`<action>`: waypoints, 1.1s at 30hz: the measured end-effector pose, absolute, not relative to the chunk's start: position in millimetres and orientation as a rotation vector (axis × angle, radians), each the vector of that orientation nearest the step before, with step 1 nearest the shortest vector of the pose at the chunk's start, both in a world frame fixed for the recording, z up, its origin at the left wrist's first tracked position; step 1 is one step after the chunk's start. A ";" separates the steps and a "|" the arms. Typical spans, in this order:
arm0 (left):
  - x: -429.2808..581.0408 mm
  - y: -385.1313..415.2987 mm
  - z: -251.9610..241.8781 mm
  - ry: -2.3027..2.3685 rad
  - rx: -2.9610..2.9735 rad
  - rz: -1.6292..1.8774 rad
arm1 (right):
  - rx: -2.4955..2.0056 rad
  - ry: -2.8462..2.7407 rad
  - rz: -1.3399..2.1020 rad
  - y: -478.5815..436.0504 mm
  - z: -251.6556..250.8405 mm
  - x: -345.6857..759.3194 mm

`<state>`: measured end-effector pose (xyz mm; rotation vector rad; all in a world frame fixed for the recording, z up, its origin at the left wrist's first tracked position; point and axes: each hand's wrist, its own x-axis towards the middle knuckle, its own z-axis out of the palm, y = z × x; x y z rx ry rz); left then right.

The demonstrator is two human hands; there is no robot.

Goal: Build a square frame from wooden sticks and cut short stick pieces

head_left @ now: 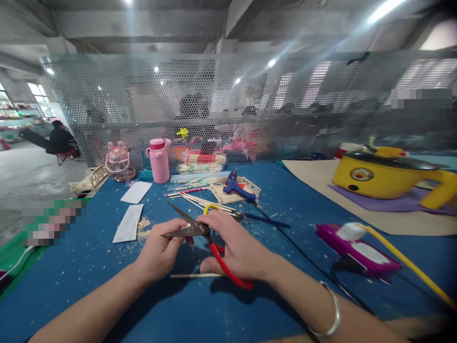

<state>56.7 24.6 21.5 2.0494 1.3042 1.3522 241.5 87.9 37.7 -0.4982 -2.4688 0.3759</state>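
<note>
My right hand (241, 245) is wrapped round the red handle of a pair of scissors (193, 230), whose dark blades stand apart and point left. My left hand (159, 250) is closed at the blades, thumb and fingers pinched together; what they hold, if anything, is hidden behind the lower blade. A thin wooden stick (191, 276) lies below the scissors, one end passing under my right hand. Beyond the hands are several loose sticks (194, 202), a yellow-handled tool (210, 207) partly hidden by my right hand, and a blue glue gun (238, 188) resting on a small stick frame (216, 190).
White paper pieces (127, 224) and wood crumbs (143, 228) lie at left. A pink bottle (159, 162) and a clear jug (120, 164) stand at the back, before a perforated metal screen (143, 95). To the right are a purple power strip (360, 250), its yellow cord and a yellow pot (374, 176).
</note>
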 end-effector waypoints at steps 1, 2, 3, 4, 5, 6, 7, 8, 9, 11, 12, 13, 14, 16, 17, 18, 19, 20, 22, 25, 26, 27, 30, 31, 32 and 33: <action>56.6 24.6 21.5 1.310 2.054 1.348 | -0.494 -2.468 0.378 87.9 37.8 241.5; 56.6 24.7 21.5 1.317 2.058 1.344 | -0.489 -2.467 0.381 87.8 37.8 241.4; 56.6 25.0 21.4 1.325 2.063 1.337 | -0.485 -2.465 0.383 87.8 37.8 241.4; 56.7 25.2 21.4 1.331 2.065 1.333 | -0.481 -2.464 0.386 87.7 37.7 241.3; 56.9 25.3 21.4 1.332 2.063 1.330 | -0.477 -2.462 0.392 87.7 37.5 241.1; 57.3 25.3 21.4 1.328 2.054 1.330 | -0.472 -2.459 0.402 87.6 37.4 241.0; 57.8 25.2 21.4 1.322 2.036 1.332 | -0.463 -2.457 0.418 87.6 37.2 240.9; 58.3 25.0 21.4 1.314 2.011 1.338 | -0.455 -2.455 0.437 87.5 37.2 240.8; 58.8 24.6 21.4 1.305 1.986 1.343 | -0.451 -2.455 0.455 87.3 37.2 240.7; 59.6 23.6 21.1 1.299 1.955 1.348 | -0.448 -2.455 0.479 86.9 37.4 240.6; 59.9 23.0 20.9 1.300 1.951 1.348 | -0.446 -2.456 0.483 86.8 37.6 240.6; 60.3 22.4 20.6 1.300 1.953 1.349 | -0.445 -2.457 0.485 86.6 37.8 240.5; 60.6 21.9 20.4 1.301 1.954 1.352 | -0.443 -2.459 0.490 86.4 37.9 240.4; 61.5 20.8 20.3 1.303 1.943 1.368 | -0.438 -2.469 0.513 86.0 37.8 240.2; 61.9 20.5 20.5 1.304 1.935 1.377 | -0.440 -2.475 0.528 85.9 37.6 240.2; 62.3 20.2 20.7 1.307 1.928 1.386 | -0.445 -2.483 0.541 85.8 37.3 240.2; 62.5 20.2 20.8 1.310 1.923 1.388 | -0.449 -2.488 0.550 85.9 36.9 240.3; 62.5 20.3 20.9 1.313 1.919 1.386 | -0.452 -2.491 0.552 86.2 36.4 240.4; 62.1 21.0 20.6 1.327 1.909 1.378 | -0.459 -2.494 0.541 87.5 35.0 241.0; 61.2 23.0 18.6 1.365 1.896 1.354 | -0.464 -2.506 0.520 90.9 32.5 241.6; 61.2 23.8 17.7 1.376 1.889 1.346 | -0.466 -2.515 0.522 91.9 31.8 241.5; 61.3 24.7 16.7 1.380 1.876 1.340 | -0.470 -2.523 0.530 92.8 31.5 241.2; 62.0 28.1 14.5 1.356 1.791 1.343 | -0.493 -2.536 0.592 93.7 32.6 239.5; 62.1 29.4 14.1 1.335 1.756 1.348 | -0.497 -2.533 0.615 93.7 33.6 238.8; 62.0 30.5 13.9 1.315 1.728 1.354 | -0.498 -2.529 0.633 93.7 34.6 238.2; 61.7 31.5 13.9 1.298 1.708 1.365 | -0.501 -2.524 0.639 93.9 35.7 237.8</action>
